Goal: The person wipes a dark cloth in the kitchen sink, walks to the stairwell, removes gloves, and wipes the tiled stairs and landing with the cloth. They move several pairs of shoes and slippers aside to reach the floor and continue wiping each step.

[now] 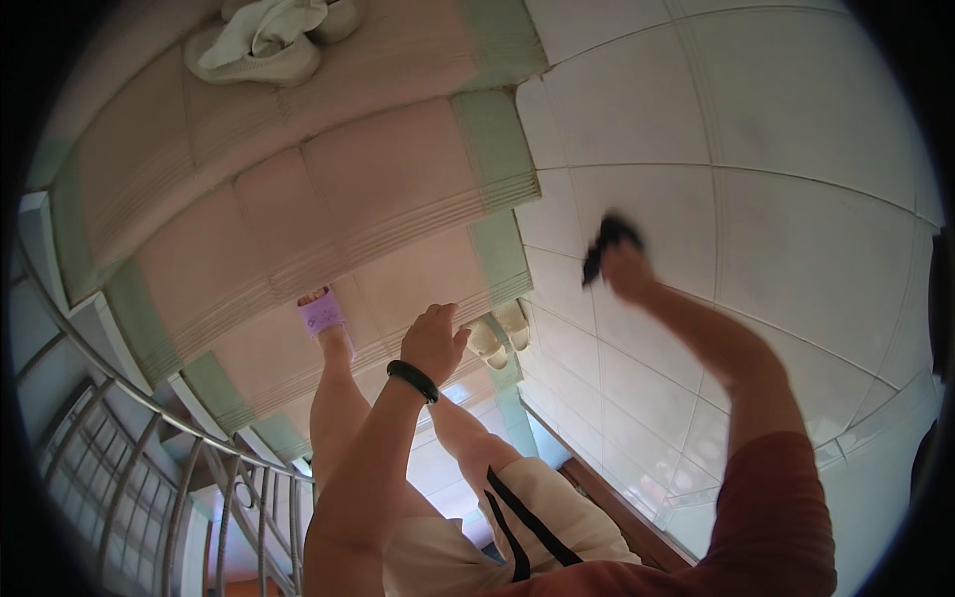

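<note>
My right hand (pixel 629 270) grips a black bunched item (pixel 616 227), probably a cloth, in front of the white tiled wall (pixel 634 127). Both are blurred, and I cannot tell whether the item touches the tiles. With nothing in it, my left hand (pixel 431 339) hangs over the stairs, thumb apart from the fingers. A dark bangle (pixel 412 381) circles that wrist. Below it, one foot in a purple slipper (pixel 321 311) rests on a pinkish tiled step (pixel 406 280) with green borders.
A pair of cream slippers (pixel 486 345) sits on a lower step beside the wall. White shoes (pixel 257 52) with cloth on them stand on a higher step. A metal railing (pixel 175 492) curves along the left side of the stairs.
</note>
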### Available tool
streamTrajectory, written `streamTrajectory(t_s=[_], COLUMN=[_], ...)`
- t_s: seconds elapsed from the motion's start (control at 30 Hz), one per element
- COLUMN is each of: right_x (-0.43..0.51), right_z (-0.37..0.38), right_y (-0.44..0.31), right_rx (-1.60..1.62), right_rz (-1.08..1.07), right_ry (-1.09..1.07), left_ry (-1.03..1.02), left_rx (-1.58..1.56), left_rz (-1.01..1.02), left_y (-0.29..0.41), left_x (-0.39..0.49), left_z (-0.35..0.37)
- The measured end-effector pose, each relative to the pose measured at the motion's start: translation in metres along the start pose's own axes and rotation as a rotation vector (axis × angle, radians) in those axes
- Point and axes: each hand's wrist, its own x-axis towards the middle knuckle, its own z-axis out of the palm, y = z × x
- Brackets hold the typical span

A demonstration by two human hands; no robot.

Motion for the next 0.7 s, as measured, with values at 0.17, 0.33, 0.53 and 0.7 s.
streamTrajectory(t_s=[0.17, 0.33, 0.53, 0.7], right_x=[-0.033, -0.135, -0.200, -0.278], right_z=[-0.200, -0.212, -0.060, -0.069], right_y=[0.244, 0.278, 0.038, 0.052], right_rx=[-0.255, -0.306, 0.043, 0.390], right_rz=[0.648, 0.850, 0.025, 0.173], right_ry=[0.816, 0.743, -0.053, -0.048], left_ry=[0.038, -0.005, 0.009, 0.031], left_rx=[0.001, 0.012, 0.072, 0.074], left_rz=[0.063, 0.057, 0.051, 0.087], left_y=[-0.010, -0.012, -0.014, -0.021], left_x=[0.014, 0.021, 0.030, 0.041], left_z=[0.007, 0.010, 0.006, 0.010])
